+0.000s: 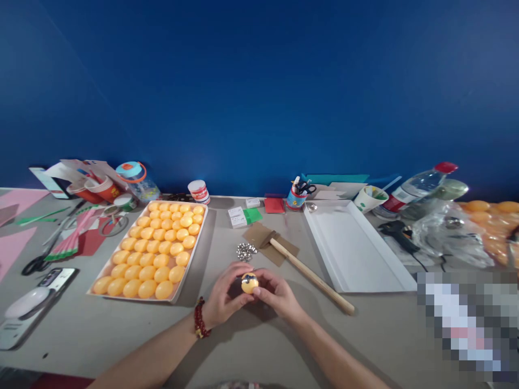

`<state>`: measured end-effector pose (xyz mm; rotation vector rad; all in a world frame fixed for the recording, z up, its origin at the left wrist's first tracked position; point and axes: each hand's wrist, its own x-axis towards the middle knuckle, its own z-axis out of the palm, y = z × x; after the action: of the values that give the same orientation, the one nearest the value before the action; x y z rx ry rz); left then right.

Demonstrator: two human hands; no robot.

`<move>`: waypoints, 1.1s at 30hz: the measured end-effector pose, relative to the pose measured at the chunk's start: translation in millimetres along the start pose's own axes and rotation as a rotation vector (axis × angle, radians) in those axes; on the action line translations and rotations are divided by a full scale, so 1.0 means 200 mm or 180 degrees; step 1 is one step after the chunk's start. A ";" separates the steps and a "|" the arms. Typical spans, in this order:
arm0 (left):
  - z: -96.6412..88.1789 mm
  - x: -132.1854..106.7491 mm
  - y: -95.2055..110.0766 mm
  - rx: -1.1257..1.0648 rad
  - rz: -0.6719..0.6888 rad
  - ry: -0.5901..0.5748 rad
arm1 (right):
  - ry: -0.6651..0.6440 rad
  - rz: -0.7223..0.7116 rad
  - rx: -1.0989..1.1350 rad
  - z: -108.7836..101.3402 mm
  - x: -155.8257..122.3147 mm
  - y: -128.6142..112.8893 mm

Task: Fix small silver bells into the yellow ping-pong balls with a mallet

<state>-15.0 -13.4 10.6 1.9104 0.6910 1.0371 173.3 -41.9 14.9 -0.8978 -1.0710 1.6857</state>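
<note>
Both my hands meet at the table's middle front around one orange ball (249,282) that has a dark band with small marks across its top. My left hand (225,294), with a red bead bracelet at the wrist, curls round the ball's left side. My right hand (278,294) pinches the ball from the right. Just behind the hands lies a small heap of shiny silver pieces (246,251). A white tray (112,263) filled with several rows of plain orange balls (156,251) stands to the left.
A wooden stick (312,276) lies on brown card (263,240) right of the hands, beside an empty white tray (352,248). Scissors (38,262), pink and red paper, cups and a phone crowd the left. A pen cup (297,195), paper cup, bottle and plastic bags stand at the right.
</note>
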 end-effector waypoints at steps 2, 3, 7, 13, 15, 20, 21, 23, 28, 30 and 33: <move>0.00 0.01 0.01 -0.0008 0.0036 -0.0016 | -0.0027 -0.0028 -0.0054 0.00 0.00 0.00; 0.00 0.01 0.01 -0.0005 0.0046 -0.0016 | -0.0031 -0.0041 -0.0082 0.00 0.00 0.00; 0.00 0.02 0.04 0.0227 0.0067 0.0051 | -0.0052 0.0002 -0.0056 0.00 0.01 0.00; 0.02 0.00 0.04 0.0692 0.0098 0.0050 | -0.0084 -0.0036 -0.0088 0.00 0.01 -0.01; 0.02 0.00 0.03 0.0713 0.0096 0.0035 | -0.0168 -0.0025 -0.0002 0.00 0.00 -0.01; 0.02 -0.01 0.02 0.0676 0.0293 -0.0060 | -0.0247 0.0127 0.0218 0.02 0.00 0.00; 0.02 0.00 0.02 0.0702 0.0291 -0.0042 | -0.0254 0.0129 0.0203 0.02 0.00 0.00; 0.01 0.00 0.02 0.0771 0.0241 0.0009 | -0.0217 0.0061 0.0026 0.01 0.00 0.00; 0.01 -0.01 0.01 0.0720 -0.0076 0.0227 | 0.0672 -0.0724 -0.1858 -0.11 0.02 -0.06; 0.01 -0.02 -0.01 0.0481 -0.0224 0.0356 | 0.1170 -0.1049 -0.3179 -0.19 0.03 -0.10; 0.02 -0.03 -0.03 -0.0076 -0.0421 0.0518 | 0.1466 -0.1069 -0.4609 -0.31 0.03 -0.15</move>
<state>-14.7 -15.9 1.4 1.7481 0.8812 1.1198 236.9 -14.1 20.1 -1.7010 -1.9190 0.1562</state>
